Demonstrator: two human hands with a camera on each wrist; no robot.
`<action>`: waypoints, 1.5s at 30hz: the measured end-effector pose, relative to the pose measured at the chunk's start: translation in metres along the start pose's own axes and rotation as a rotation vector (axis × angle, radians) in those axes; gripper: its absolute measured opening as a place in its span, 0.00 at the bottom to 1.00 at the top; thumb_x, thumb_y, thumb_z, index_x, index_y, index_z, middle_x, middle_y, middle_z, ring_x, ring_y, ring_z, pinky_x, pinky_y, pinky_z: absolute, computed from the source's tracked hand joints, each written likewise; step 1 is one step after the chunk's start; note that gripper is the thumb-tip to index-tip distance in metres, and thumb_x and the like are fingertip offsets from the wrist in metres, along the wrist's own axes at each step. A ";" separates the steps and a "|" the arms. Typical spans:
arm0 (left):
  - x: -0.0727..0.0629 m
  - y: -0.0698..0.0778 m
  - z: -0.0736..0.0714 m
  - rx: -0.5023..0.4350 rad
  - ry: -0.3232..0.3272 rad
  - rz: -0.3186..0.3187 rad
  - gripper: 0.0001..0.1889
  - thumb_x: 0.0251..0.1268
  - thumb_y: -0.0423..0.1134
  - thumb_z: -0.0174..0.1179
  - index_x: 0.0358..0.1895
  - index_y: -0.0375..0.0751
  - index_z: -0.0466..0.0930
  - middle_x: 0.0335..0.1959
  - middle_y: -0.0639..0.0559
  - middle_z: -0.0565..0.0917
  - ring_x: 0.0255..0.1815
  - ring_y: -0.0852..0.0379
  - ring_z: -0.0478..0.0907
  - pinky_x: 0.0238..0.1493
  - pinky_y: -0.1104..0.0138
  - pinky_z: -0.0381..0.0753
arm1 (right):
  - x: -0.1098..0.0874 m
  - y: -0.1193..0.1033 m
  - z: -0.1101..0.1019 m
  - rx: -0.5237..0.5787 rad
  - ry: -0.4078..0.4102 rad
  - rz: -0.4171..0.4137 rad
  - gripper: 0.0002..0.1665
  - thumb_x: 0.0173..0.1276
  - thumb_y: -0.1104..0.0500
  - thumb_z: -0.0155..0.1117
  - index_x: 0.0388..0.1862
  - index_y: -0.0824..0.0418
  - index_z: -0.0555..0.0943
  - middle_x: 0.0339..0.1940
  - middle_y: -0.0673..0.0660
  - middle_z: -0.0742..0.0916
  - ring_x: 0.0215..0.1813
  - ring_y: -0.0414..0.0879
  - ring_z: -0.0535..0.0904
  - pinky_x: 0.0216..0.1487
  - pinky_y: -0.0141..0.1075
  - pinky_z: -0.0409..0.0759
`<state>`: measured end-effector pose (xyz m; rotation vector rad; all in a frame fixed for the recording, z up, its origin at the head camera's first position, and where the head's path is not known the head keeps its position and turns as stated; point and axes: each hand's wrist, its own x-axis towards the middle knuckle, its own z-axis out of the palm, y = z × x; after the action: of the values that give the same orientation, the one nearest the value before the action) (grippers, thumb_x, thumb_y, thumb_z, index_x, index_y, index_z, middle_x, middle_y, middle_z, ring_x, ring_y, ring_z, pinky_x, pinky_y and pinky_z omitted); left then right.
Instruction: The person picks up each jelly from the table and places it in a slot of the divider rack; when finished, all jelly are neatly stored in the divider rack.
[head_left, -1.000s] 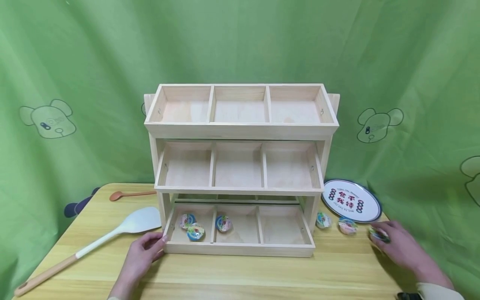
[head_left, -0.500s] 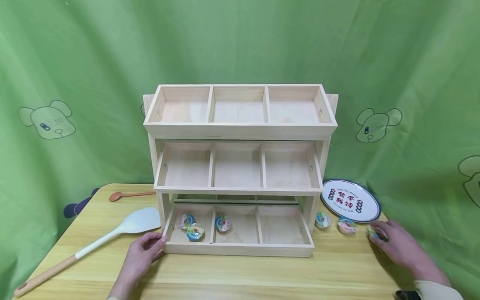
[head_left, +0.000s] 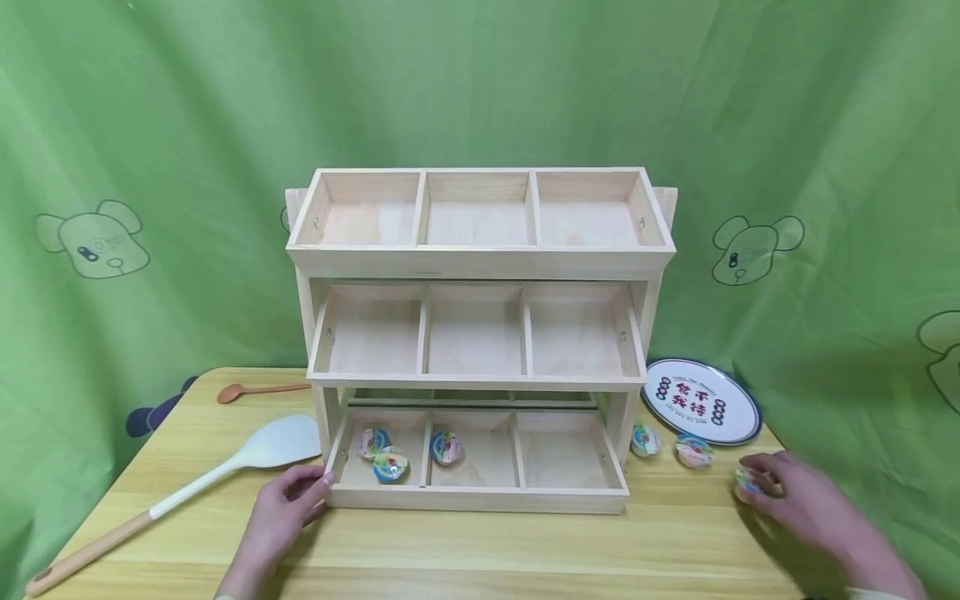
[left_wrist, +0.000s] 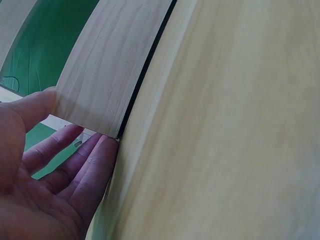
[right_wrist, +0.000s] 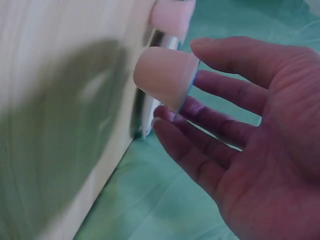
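In the head view my left hand (head_left: 279, 510) holds the front left corner of the bottom tray (head_left: 480, 499) of a three-tier wooden rack (head_left: 480, 263). The left wrist view has the thumb on one edge of the tray's front board (left_wrist: 107, 65) and the fingers around its end. Over at the right, my right hand (head_left: 806, 504) pinches a small jelly cup (head_left: 747, 481) between thumb and fingers, by its lid rim in the right wrist view. Two more jelly cups, a blue-green one (head_left: 646, 440) and a pink one (head_left: 693, 452), sit on the table beside the rack.
An oval plate (head_left: 702, 401) with red characters lies behind those cups. The bottom tray's left compartment bears two jelly cups (head_left: 391, 465), its middle one a single cup (head_left: 447, 447). Left of the rack lie a white-headed spatula (head_left: 279, 440) and a small wooden spoon (head_left: 234, 392).
My right hand has shifted slightly toward the near side with its jelly cup, whose printed lid shows more clearly. The left hand stays on the tray corner.
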<state>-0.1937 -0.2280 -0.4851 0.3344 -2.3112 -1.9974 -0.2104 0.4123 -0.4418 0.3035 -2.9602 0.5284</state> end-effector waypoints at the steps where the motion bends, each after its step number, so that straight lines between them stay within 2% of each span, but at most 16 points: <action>1: 0.000 0.000 0.000 -0.002 -0.001 0.000 0.18 0.67 0.33 0.64 0.54 0.23 0.75 0.46 0.38 0.79 0.44 0.53 0.79 0.47 0.65 0.86 | -0.001 -0.003 -0.001 0.001 0.001 -0.002 0.28 0.62 0.54 0.72 0.54 0.73 0.78 0.44 0.69 0.82 0.45 0.69 0.77 0.43 0.66 0.76; 10: 0.000 0.002 0.000 -0.004 -0.003 0.003 0.18 0.67 0.33 0.64 0.54 0.23 0.75 0.46 0.38 0.79 0.44 0.54 0.79 0.47 0.65 0.86 | -0.009 -0.023 -0.002 -0.014 0.029 -0.048 0.26 0.60 0.58 0.74 0.53 0.70 0.79 0.42 0.64 0.81 0.41 0.62 0.80 0.42 0.64 0.80; 16: 0.000 0.002 0.000 -0.004 -0.004 0.003 0.19 0.67 0.33 0.64 0.54 0.22 0.75 0.45 0.38 0.80 0.43 0.54 0.79 0.47 0.65 0.86 | -0.012 -0.035 -0.004 -0.031 0.044 -0.070 0.25 0.58 0.59 0.75 0.52 0.69 0.80 0.44 0.63 0.81 0.42 0.61 0.80 0.42 0.63 0.80; 23: -0.001 -0.002 0.000 -0.022 -0.010 -0.007 0.18 0.67 0.33 0.63 0.54 0.22 0.75 0.46 0.37 0.79 0.43 0.54 0.79 0.47 0.64 0.86 | -0.017 -0.047 -0.007 -0.064 0.055 -0.107 0.26 0.52 0.60 0.78 0.49 0.67 0.82 0.40 0.54 0.81 0.39 0.52 0.79 0.39 0.55 0.83; 32: -0.001 -0.001 0.000 -0.027 -0.006 0.003 0.17 0.68 0.31 0.62 0.54 0.22 0.75 0.47 0.35 0.79 0.43 0.54 0.80 0.47 0.64 0.86 | -0.019 -0.057 -0.008 -0.114 0.094 -0.142 0.26 0.49 0.61 0.80 0.48 0.66 0.82 0.41 0.55 0.82 0.39 0.52 0.80 0.40 0.55 0.83; 37: -0.001 0.000 0.000 -0.030 -0.011 0.005 0.17 0.67 0.31 0.62 0.53 0.21 0.74 0.47 0.35 0.78 0.42 0.55 0.80 0.47 0.65 0.86 | -0.022 -0.060 -0.007 -0.123 0.084 -0.141 0.26 0.50 0.60 0.80 0.48 0.66 0.82 0.41 0.54 0.82 0.39 0.52 0.80 0.40 0.55 0.84; 45: 0.000 -0.001 0.000 -0.027 -0.012 0.008 0.17 0.67 0.31 0.63 0.53 0.22 0.75 0.47 0.35 0.79 0.42 0.55 0.80 0.47 0.64 0.86 | -0.025 -0.069 -0.006 -0.150 0.124 -0.210 0.26 0.47 0.58 0.82 0.46 0.62 0.84 0.38 0.45 0.80 0.35 0.41 0.78 0.34 0.41 0.84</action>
<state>-0.1933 -0.2279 -0.4856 0.3114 -2.2861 -2.0308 -0.1702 0.3557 -0.4172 0.5374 -2.7847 0.2863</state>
